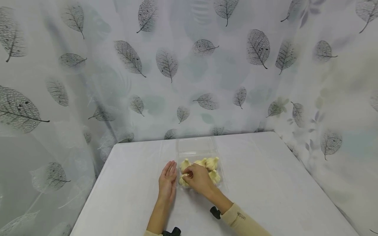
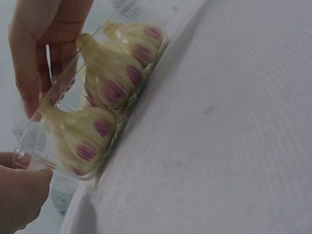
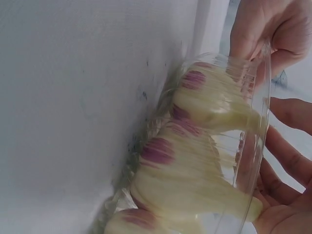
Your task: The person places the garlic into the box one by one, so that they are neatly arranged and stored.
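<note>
A clear plastic clamshell box holds several garlic bulbs, pale with purple patches at the base. My left hand lies along the box's left side with its fingers straight; in the left wrist view this hand touches the front corner, thumb against the wall. Over the box, my right hand has its thumb and fingertips at the stem of the front left garlic bulb. The right wrist view shows that stem between thumb and finger of the right hand. The bulb still rests inside the box.
The box's transparent lid stands folded open at the back. A white cloth covers the table. Leaf-printed curtains hang behind the table and at both sides.
</note>
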`<state>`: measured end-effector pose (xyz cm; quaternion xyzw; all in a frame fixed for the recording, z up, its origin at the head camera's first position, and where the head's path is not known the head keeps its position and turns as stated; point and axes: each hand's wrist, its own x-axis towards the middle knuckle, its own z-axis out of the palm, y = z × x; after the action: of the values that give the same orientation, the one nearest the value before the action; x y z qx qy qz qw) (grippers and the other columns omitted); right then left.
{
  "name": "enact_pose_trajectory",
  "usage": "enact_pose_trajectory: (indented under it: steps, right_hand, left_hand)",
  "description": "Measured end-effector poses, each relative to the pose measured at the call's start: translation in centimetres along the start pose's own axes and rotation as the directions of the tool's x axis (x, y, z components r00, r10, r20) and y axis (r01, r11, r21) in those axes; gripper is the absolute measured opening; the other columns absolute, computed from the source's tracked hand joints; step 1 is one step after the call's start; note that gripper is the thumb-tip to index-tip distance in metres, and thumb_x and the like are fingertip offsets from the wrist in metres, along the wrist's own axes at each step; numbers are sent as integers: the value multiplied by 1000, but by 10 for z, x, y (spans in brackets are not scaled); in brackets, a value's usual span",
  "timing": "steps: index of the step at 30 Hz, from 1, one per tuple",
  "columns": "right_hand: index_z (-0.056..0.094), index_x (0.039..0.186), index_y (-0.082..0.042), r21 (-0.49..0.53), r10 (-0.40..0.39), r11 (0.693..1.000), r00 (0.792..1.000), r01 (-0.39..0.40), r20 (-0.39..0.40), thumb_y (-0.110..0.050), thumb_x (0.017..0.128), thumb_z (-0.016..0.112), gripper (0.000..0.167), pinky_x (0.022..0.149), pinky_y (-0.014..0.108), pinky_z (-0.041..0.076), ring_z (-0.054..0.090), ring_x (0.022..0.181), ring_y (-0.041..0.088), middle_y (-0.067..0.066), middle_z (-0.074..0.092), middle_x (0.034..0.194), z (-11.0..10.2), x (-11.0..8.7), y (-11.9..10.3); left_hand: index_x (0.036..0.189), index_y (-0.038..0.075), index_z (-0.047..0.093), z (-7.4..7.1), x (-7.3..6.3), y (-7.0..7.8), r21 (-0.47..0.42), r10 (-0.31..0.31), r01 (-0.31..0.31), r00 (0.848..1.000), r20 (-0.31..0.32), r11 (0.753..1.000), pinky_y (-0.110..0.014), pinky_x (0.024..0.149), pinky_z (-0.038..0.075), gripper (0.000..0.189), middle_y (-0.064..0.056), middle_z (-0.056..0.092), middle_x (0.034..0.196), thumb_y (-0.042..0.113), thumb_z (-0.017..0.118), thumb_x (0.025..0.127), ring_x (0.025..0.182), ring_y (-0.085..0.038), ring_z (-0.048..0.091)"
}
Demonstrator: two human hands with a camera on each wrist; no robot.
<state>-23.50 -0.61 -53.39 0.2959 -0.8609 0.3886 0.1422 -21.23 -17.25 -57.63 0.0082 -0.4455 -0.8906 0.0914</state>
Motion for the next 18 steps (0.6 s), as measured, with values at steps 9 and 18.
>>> enact_pose_trajectory:
  steps: [9,18]
  right_hand:
    - [79,97,-6,72,28,997,997,-23,-68,-14,88,85,13,66,22,62,71,77,19,5,73,89,-23,7,3]
    - [78,104,-2,80,72,995,991,-63,-115,-10,90,82,16,75,35,67,74,86,23,9,76,98,-50,11,29]
  left_hand:
    - [161,-7,19,-4,8,0,117,20,-21,1000,6,993,-37,128,29,59,-26,21,169,-8,42,107,157,-35,24]
    - [162,-6,20,-7,23,8,251,12,-19,1000,27,968,-40,129,28,59,-26,22,168,-7,42,107,156,-38,25]
